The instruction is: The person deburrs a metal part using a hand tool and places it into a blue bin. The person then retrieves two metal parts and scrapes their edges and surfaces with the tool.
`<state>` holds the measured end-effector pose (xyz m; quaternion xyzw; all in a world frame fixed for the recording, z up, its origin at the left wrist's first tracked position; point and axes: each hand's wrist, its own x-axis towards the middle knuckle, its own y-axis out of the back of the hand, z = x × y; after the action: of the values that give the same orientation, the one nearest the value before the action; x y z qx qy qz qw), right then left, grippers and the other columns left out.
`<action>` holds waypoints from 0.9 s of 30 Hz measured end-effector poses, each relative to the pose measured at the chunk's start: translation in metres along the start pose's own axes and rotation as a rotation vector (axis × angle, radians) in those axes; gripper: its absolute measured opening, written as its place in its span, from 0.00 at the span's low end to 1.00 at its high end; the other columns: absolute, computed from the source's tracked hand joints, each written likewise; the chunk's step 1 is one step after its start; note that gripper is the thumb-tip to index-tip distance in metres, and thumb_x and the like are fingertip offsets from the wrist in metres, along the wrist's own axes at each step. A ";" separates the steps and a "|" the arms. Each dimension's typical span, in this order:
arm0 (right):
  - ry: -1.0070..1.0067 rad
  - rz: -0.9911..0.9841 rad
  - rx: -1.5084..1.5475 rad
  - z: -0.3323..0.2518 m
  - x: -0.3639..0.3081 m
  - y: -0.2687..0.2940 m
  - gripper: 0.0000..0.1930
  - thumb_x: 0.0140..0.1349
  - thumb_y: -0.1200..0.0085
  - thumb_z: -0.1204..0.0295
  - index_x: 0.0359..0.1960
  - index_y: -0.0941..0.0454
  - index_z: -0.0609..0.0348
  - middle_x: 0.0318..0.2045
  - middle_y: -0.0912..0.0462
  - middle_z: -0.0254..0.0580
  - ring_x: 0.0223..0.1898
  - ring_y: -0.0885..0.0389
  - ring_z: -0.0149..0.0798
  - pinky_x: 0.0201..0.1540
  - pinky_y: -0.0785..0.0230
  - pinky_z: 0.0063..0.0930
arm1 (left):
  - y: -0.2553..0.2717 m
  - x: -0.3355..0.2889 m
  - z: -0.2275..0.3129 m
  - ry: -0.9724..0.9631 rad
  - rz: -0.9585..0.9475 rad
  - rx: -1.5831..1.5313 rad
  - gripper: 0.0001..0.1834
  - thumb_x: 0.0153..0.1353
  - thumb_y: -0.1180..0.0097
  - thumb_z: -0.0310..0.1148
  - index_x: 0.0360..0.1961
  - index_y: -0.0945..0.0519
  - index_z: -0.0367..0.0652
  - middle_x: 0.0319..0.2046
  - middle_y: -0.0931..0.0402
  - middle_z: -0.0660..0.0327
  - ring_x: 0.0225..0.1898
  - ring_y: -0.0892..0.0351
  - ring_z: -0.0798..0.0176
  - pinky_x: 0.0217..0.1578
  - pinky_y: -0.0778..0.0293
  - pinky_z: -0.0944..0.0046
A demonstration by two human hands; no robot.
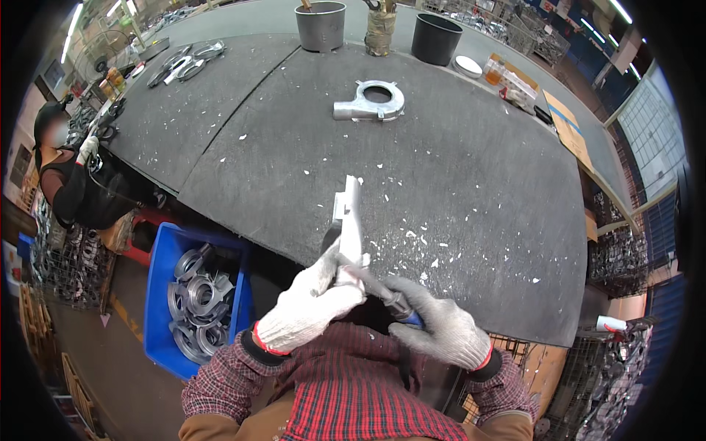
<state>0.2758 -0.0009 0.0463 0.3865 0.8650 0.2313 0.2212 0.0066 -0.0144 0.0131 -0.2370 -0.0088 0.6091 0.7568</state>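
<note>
My left hand, in a white knit glove, grips a silvery metal casting turned on edge near the table's front. Its straight end points up and away from me. My right hand, in a greyish glove, is closed round the dark and blue handle of a file-like hand tool. The tool's grey blade, blurred, runs left to the casting's lower end by my left fingers; whether it touches is unclear. Farther off, a similar round metal housing with a side spout lies flat.
White shavings litter the dark table. Left below its edge stands a blue bin of castings. Along the back are a metal bucket, a wrapped holder and a black bucket. A co-worker works at far left.
</note>
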 end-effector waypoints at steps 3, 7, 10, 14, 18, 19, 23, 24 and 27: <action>-0.055 0.081 0.133 -0.006 -0.007 0.001 0.40 0.71 0.33 0.60 0.81 0.39 0.48 0.55 0.12 0.63 0.55 0.10 0.65 0.57 0.14 0.50 | -0.010 0.001 0.006 -0.016 0.025 0.107 0.42 0.73 0.37 0.31 0.83 0.41 0.38 0.52 0.21 0.62 0.47 0.21 0.70 0.50 0.22 0.67; -0.105 0.064 -0.035 -0.013 -0.008 -0.012 0.40 0.72 0.34 0.61 0.81 0.41 0.50 0.50 0.10 0.63 0.52 0.09 0.65 0.52 0.13 0.52 | -0.013 0.000 0.003 -0.052 0.079 0.069 0.41 0.75 0.38 0.33 0.83 0.41 0.38 0.52 0.21 0.63 0.41 0.26 0.76 0.39 0.30 0.73; -0.124 0.120 -0.139 -0.013 -0.007 -0.021 0.40 0.73 0.35 0.60 0.81 0.42 0.52 0.47 0.10 0.63 0.48 0.08 0.65 0.49 0.13 0.51 | -0.012 0.004 -0.006 -0.097 0.112 0.064 0.37 0.75 0.38 0.32 0.81 0.36 0.37 0.51 0.21 0.63 0.38 0.29 0.77 0.38 0.31 0.73; -0.166 -0.023 -0.029 -0.014 -0.006 -0.013 0.38 0.74 0.36 0.59 0.80 0.41 0.52 0.50 0.11 0.65 0.51 0.08 0.65 0.52 0.14 0.53 | 0.002 0.004 -0.026 -0.199 0.106 0.290 0.33 0.75 0.38 0.33 0.76 0.31 0.31 0.49 0.19 0.55 0.43 0.22 0.66 0.45 0.26 0.64; -0.120 -0.015 0.072 -0.005 -0.006 -0.012 0.39 0.74 0.36 0.58 0.81 0.41 0.48 0.54 0.12 0.65 0.56 0.10 0.64 0.60 0.17 0.52 | 0.000 0.005 -0.025 -0.323 0.154 0.410 0.26 0.73 0.37 0.31 0.66 0.25 0.26 0.51 0.16 0.47 0.49 0.15 0.55 0.53 0.20 0.55; -0.133 0.002 0.094 -0.006 -0.005 -0.012 0.39 0.74 0.36 0.59 0.82 0.41 0.47 0.56 0.12 0.64 0.58 0.11 0.64 0.62 0.18 0.52 | -0.001 0.006 -0.023 -0.322 0.156 0.409 0.26 0.73 0.37 0.31 0.66 0.25 0.26 0.51 0.16 0.47 0.49 0.15 0.55 0.53 0.20 0.55; -0.201 0.049 0.228 -0.014 -0.007 -0.017 0.40 0.73 0.36 0.59 0.82 0.42 0.47 0.59 0.12 0.59 0.58 0.11 0.64 0.62 0.18 0.52 | -0.003 0.006 -0.020 -0.348 0.173 0.452 0.23 0.73 0.37 0.29 0.64 0.24 0.28 0.50 0.17 0.48 0.48 0.15 0.56 0.52 0.20 0.55; -0.177 0.064 0.212 -0.012 -0.008 -0.016 0.40 0.73 0.36 0.60 0.82 0.41 0.47 0.60 0.13 0.57 0.59 0.11 0.62 0.62 0.18 0.52 | -0.003 0.005 -0.020 -0.306 0.199 0.400 0.23 0.73 0.38 0.29 0.64 0.24 0.29 0.49 0.17 0.48 0.48 0.15 0.56 0.52 0.20 0.55; -0.165 0.031 0.169 -0.004 -0.008 -0.018 0.40 0.72 0.35 0.61 0.82 0.41 0.47 0.61 0.13 0.56 0.59 0.11 0.61 0.62 0.18 0.52 | -0.004 0.005 -0.022 -0.348 0.194 0.419 0.24 0.74 0.38 0.31 0.66 0.24 0.29 0.50 0.17 0.48 0.49 0.15 0.56 0.53 0.20 0.56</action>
<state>0.2680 -0.0187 0.0405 0.4347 0.8542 0.1281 0.2548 0.0187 -0.0176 -0.0063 0.0329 0.0102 0.6987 0.7146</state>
